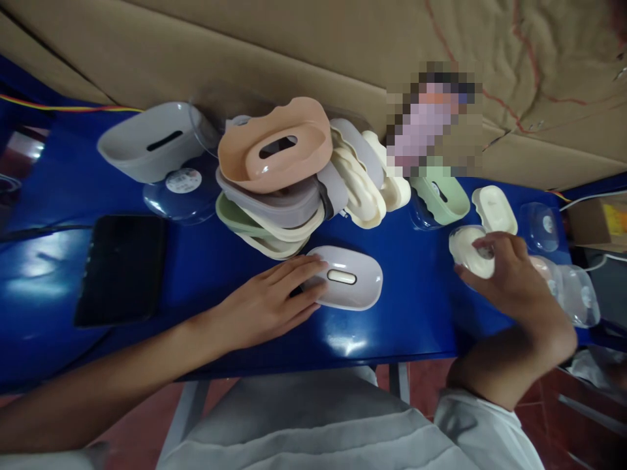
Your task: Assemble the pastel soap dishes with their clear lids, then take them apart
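On blue surface (416, 307), pale grey dish (363, 287) stretches lengthwise rightward from touching left hand (272, 297), its grip unclear; right hand (509, 269) grasps cream dish (463, 251).

Plastic shells (365, 290) crowding a bench (396, 320) suggest a workshop.

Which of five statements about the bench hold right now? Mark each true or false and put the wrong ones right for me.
1. The left hand touches the pale grey piece. True.
2. The right hand touches nothing. False: its fingers are on a cream piece.
3. A peach piece tops the pile. True.
4. A black flat object lies to the right of the pile in the picture. False: it lies to the left of it.
5. The table has a blue top. True.
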The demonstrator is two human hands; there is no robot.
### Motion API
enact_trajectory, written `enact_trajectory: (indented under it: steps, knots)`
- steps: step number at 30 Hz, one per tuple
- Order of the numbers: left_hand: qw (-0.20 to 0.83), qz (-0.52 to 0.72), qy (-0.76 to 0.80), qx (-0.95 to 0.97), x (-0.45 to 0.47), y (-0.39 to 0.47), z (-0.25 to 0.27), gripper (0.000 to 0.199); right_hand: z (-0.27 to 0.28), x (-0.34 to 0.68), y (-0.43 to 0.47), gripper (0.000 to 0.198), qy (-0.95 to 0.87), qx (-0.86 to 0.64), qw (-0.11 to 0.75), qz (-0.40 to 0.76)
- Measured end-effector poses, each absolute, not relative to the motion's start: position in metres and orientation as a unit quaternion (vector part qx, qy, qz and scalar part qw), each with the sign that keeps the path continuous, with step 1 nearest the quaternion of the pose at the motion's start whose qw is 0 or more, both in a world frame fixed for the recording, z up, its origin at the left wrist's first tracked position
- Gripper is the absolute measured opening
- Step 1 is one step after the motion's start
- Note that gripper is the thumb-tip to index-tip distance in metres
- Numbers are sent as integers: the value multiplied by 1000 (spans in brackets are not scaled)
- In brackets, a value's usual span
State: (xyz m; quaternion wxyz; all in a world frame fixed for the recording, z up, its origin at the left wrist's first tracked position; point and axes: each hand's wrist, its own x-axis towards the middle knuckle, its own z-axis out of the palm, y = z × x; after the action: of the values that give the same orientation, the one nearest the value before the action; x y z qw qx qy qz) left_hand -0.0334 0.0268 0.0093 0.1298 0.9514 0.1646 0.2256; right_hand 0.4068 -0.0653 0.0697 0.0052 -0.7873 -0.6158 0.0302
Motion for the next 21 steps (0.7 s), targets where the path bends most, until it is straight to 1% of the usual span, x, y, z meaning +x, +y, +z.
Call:
enact_trajectory:
  steps: [2, 5, 7, 9, 11, 13, 16, 21]
  knots:
    - [129, 229, 162, 951, -34, 26, 9, 28, 80, 398, -74, 43, -683, -724, 61, 70]
    - [138, 233, 158, 950, -34, 24, 5, 34, 85, 362, -73, 42, -769, -612, 112, 149]
    - [155, 243, 161, 944, -35, 23, 3, 39, 78, 328, -66, 41, -812, -533, 141, 192]
    - [173, 254, 162, 938, -37, 22, 2, 47, 66, 297, -57, 39, -846, -465, 157, 209]
    - [183, 254, 159, 936, -39, 23, 1, 55, 53, 275, -53, 37, -871, -422, 165, 192]
    - [181, 250, 153, 939, -40, 24, 0, 58, 41, 263, -52, 38, -890, -396, 168, 153]
    - [157, 255, 146, 943, -40, 27, 0, 53, 31, 258, -54, 42, -904, -380, 169, 101]
    - [130, 253, 154, 946, -39, 28, 3, 45, 22, 259, -50, 44, -911, -374, 163, 57]
